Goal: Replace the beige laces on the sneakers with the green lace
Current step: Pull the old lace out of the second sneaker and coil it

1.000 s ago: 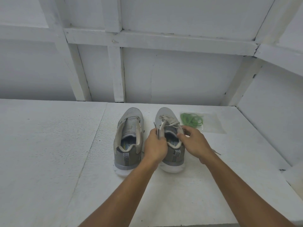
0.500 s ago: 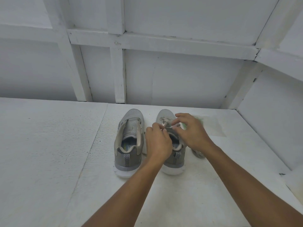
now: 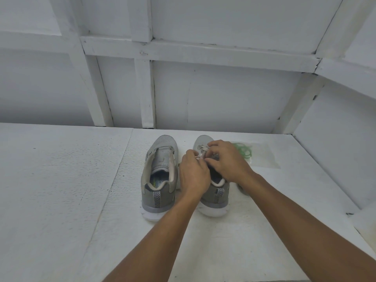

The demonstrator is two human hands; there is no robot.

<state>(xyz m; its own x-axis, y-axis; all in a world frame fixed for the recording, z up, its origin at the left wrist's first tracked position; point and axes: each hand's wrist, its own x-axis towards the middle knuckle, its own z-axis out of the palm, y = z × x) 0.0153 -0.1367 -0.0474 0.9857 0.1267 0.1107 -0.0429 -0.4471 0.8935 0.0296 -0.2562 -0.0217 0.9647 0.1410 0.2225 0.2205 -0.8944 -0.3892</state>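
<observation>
Two grey sneakers stand side by side, heels toward me. The left sneaker (image 3: 160, 176) has no lace and its tongue lies open. Over the right sneaker (image 3: 214, 194) both hands work at the beige lace (image 3: 201, 149) near the toe. My left hand (image 3: 194, 176) pinches the lace from the left side. My right hand (image 3: 227, 161) pinches it from the right, fingers curled over the eyelets. The green lace (image 3: 243, 149) lies coiled in a clear plastic bag (image 3: 264, 157) just right of the shoes, partly hidden behind my right hand.
The shoes rest on a white foam board surface (image 3: 61, 190). White framed walls close in behind (image 3: 223, 98) and on the right (image 3: 335, 149). A loose greyish bit, perhaps lace, lies under my right wrist (image 3: 243, 191).
Both hands moved from the shoe's collar forward to the lace rows near the toe. My right hand now covers part of the green lace bag.
</observation>
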